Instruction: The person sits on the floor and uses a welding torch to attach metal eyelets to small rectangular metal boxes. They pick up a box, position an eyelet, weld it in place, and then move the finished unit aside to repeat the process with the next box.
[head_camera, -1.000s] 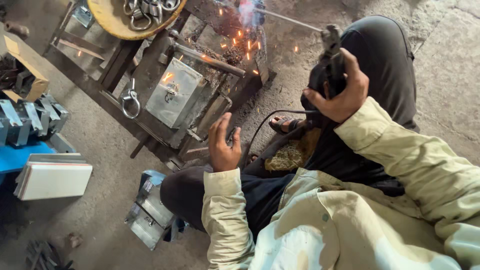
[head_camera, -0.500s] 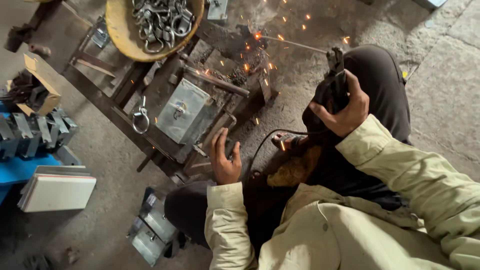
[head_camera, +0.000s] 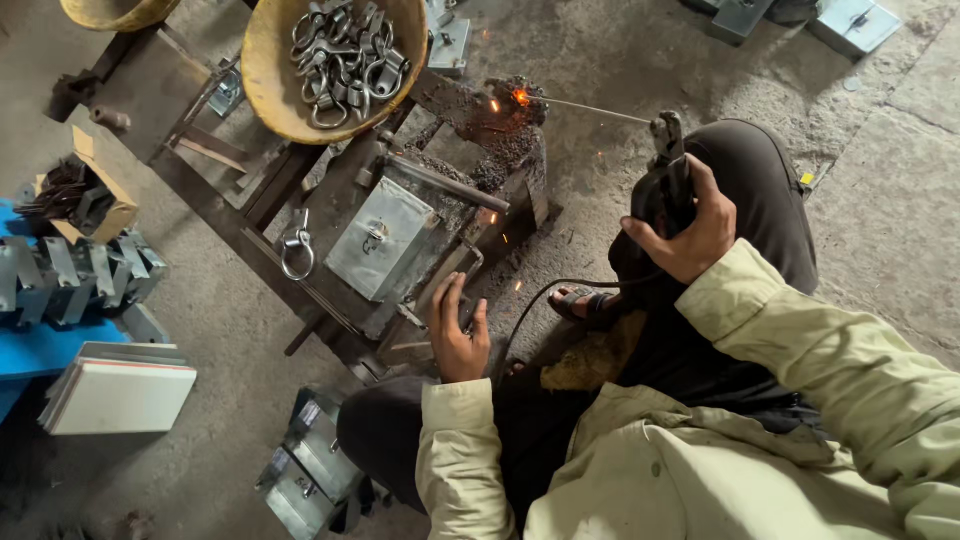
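My right hand (head_camera: 690, 235) is closed around a black electrode holder (head_camera: 668, 170), raised above my right knee. Its thin welding rod (head_camera: 590, 108) reaches left to a glowing tip on a rough, slag-crusted block (head_camera: 505, 125) at the far end of a steel jig frame (head_camera: 250, 240). A grey metal box (head_camera: 382, 240) with a small ring lies in the jig. My left hand (head_camera: 457, 335) rests on the jig's near end, fingers laid over a bar, just below the box. A few sparks fall beside the frame.
A yellow bowl (head_camera: 262, 95) holding several steel ring fittings sits on the frame's far side. One loose ring (head_camera: 297, 255) hangs on the frame. Bent metal brackets (head_camera: 75, 275) and a cardboard box lie left, white flat boxes (head_camera: 115, 395) lower left, more grey boxes (head_camera: 305, 475) near my knee.
The view has shifted so the bowl and jig sit lower in frame. The bright spray of sparks has died to a small glow at the rod tip. Both hands keep their holds.
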